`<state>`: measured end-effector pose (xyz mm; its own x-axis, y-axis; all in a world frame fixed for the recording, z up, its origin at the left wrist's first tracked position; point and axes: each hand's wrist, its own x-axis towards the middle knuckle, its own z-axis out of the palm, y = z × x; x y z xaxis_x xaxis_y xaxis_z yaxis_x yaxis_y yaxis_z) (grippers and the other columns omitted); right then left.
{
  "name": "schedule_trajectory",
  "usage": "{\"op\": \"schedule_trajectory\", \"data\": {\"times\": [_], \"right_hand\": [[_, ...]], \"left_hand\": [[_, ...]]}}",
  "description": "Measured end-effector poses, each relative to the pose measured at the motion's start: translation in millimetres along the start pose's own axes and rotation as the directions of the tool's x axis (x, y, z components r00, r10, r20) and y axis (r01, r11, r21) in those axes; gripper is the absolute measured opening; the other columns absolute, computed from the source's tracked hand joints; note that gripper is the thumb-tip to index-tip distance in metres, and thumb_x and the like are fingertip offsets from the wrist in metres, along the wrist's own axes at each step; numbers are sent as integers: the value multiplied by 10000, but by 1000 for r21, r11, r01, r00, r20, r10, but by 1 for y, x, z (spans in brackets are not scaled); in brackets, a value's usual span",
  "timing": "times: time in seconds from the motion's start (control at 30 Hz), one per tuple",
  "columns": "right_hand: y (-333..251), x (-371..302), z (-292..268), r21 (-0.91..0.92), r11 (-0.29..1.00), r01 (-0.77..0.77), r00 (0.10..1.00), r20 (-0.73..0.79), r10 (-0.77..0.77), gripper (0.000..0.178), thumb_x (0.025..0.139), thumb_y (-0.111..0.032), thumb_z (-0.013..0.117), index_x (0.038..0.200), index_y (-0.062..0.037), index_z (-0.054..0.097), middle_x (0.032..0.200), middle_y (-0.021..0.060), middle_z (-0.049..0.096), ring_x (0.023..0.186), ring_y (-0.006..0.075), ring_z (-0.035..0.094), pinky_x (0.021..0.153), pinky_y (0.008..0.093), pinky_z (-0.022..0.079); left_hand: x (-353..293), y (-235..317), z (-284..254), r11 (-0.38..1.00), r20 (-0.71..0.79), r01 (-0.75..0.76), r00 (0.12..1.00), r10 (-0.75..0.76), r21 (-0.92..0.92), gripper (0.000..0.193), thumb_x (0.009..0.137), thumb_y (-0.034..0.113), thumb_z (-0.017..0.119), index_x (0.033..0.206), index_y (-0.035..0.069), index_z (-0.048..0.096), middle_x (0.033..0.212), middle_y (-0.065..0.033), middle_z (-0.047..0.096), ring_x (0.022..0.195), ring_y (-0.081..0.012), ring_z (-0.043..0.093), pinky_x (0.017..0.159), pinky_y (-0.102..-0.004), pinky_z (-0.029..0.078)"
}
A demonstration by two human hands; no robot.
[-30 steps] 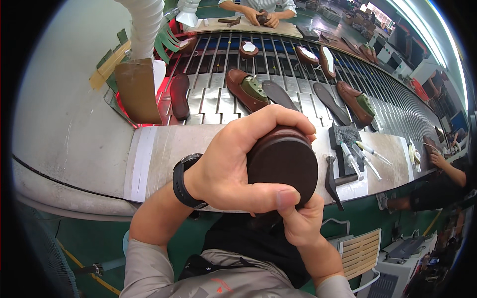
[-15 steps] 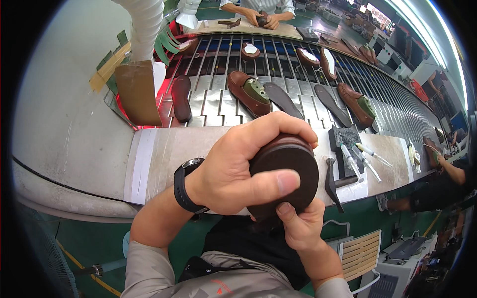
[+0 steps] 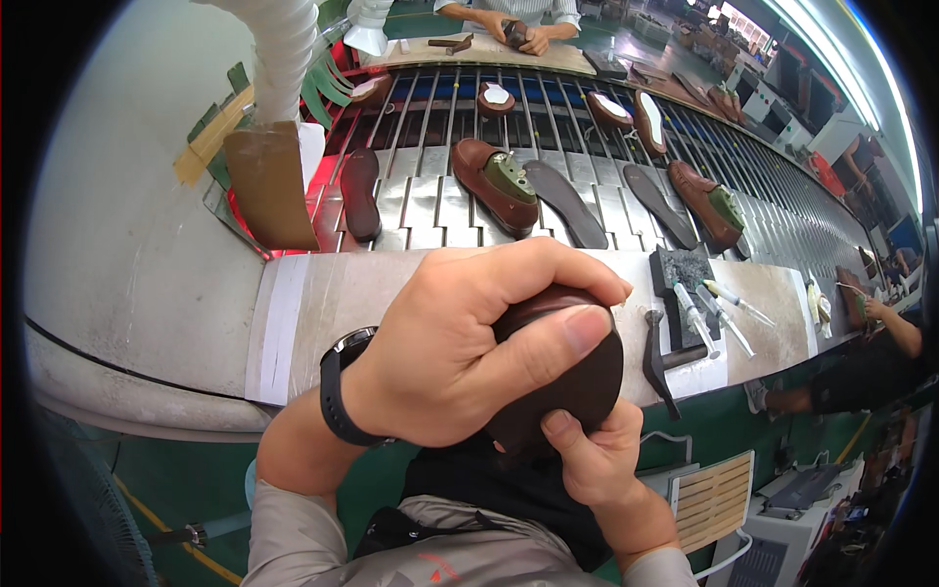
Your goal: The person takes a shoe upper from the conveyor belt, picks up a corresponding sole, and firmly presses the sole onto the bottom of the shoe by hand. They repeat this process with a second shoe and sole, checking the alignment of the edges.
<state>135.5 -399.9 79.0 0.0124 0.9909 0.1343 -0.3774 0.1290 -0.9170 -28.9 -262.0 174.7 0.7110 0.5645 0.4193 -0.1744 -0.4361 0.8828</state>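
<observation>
A brown shoe with a dark sole [image 3: 572, 382] is held up in front of me, its sole facing me. My left hand [image 3: 469, 338] wraps over its upper end, thumb lying across the sole and fingers curled over the far side. Lower down, my right hand [image 3: 597, 450] grips the shoe, its thumb pressed against the sole's edge. Much of the shoe is hidden behind my hands. To the right on the worktop lies a hammer [image 3: 658, 364], beside several syringes [image 3: 719, 313] and a dark block [image 3: 682, 269].
Beyond the pale worktop [image 3: 333, 293] runs a metal conveyor [image 3: 421, 201] carrying brown shoes [image 3: 494, 186] and loose dark soles [image 3: 565, 203]. A white hose [image 3: 279, 59] hangs at the left. Across the conveyor a person's hands [image 3: 518, 37] hold a dark item; another person [image 3: 890, 328] works at the right.
My left hand has shifted slightly left and down, and its thumb now lies higher on the sole. The shoe has tilted and lowered a little. Items on the conveyor have moved slightly right.
</observation>
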Motion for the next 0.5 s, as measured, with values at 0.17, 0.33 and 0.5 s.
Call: {"op": "schedule_trajectory", "data": {"times": [0.17,0.33,0.5], "right_hand": [[-11,22,-7,-39,996,-76,997,-1,76,346,1095,-206,680,1266,95,675,1073,158,782,901,224,766,805,347,628],[-10,67,-50,55,998,-43,999,17,42,496,1069,-284,697,1314,132,587,1065,231,753,834,295,784,709,401,675],[-10,79,-68,91,996,-10,997,83,2,555,974,-238,741,1280,185,552,1044,293,733,770,358,785,594,430,690]], "left_hand": [[24,-11,-11,995,-53,78,996,-75,61,374,1120,241,582,1212,-93,724,1212,-205,782,1126,-238,753,1034,-372,570],[43,-90,-17,884,93,84,995,-46,-461,786,1122,595,447,1578,-45,458,1504,-184,614,1375,-259,613,1184,-405,464],[21,-105,-9,894,97,-101,983,158,-436,904,939,225,791,1658,-26,305,1512,-153,575,1349,-194,588,1139,-366,489]]}}
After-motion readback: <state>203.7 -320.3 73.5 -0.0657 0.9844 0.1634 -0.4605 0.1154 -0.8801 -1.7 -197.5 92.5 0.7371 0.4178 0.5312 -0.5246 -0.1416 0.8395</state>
